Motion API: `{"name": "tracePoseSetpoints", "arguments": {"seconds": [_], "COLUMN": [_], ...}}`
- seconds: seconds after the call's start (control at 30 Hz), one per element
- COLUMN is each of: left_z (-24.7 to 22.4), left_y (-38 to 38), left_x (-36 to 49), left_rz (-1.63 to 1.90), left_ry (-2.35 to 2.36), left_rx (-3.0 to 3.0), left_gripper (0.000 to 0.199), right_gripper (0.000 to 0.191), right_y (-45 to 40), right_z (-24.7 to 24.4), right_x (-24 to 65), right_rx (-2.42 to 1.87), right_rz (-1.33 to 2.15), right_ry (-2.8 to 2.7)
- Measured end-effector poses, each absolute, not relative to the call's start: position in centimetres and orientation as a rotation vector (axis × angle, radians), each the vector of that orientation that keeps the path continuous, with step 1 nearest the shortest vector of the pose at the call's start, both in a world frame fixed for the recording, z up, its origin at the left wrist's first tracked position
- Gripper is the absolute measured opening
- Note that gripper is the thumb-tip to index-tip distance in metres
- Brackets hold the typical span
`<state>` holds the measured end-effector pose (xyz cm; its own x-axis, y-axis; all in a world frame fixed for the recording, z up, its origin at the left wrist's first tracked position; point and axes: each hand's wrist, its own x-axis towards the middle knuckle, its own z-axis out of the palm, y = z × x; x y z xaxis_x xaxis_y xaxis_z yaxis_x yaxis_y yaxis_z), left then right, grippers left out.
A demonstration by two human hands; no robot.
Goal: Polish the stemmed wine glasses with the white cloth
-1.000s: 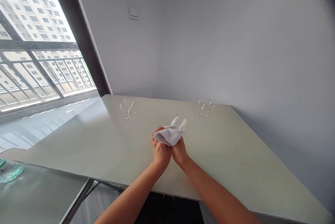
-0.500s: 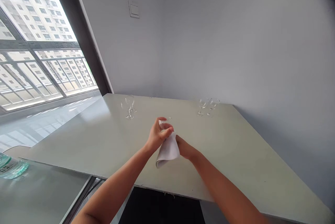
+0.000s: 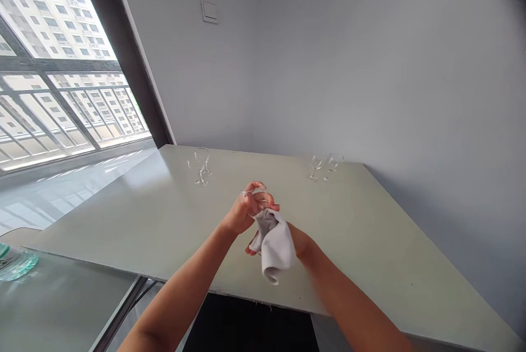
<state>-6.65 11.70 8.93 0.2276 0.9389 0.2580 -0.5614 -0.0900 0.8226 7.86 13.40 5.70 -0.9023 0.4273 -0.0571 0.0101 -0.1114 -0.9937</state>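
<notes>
A clear stemmed glass (image 3: 255,202) is held in my left hand (image 3: 242,210), its fingers wrapped round the bowl. The white cloth (image 3: 279,245) hangs just below the bowl, around the glass's lower part. My right hand (image 3: 253,245) is mostly behind the cloth and grips it, with some fingertips showing at its left side. The stem and foot are hidden by the cloth.
Clear glasses (image 3: 202,166) stand at the back left of the pale table (image 3: 172,220), and two more (image 3: 317,166) at the back right. A clear bottle (image 3: 18,264) lies on a lower surface at the left. Walls rise behind.
The cloth has come out of the glass's mouth and down to its lower part. My right hand has moved down and left behind the cloth; the glass is tilted differently in my left hand.
</notes>
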Motion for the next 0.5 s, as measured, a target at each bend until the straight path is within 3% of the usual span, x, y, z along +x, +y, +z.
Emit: {"name": "tracePoseSetpoints", "arguments": {"seconds": [0.17, 0.37, 0.5], "left_z": [8.7, 7.6, 7.0], "left_y": [12.4, 13.6, 14.0], "left_x": [-5.6, -4.8, -4.1], "left_rz": [1.465, 1.847, 1.952], "left_ry": [0.442, 0.555, 0.56], "left_rx": [0.73, 0.401, 0.269], "left_gripper": [0.042, 0.033, 0.034], "right_gripper": [0.042, 0.049, 0.037], "right_y": [12.7, 13.7, 13.9], "right_z": [4.4, 3.5, 2.9], "right_x": [7.3, 6.6, 6.3], "right_rx": [-0.197, -0.436, -0.498], "right_rz": [2.416, 2.217, 1.959], "right_ry": [-1.286, -0.752, -0.756]}}
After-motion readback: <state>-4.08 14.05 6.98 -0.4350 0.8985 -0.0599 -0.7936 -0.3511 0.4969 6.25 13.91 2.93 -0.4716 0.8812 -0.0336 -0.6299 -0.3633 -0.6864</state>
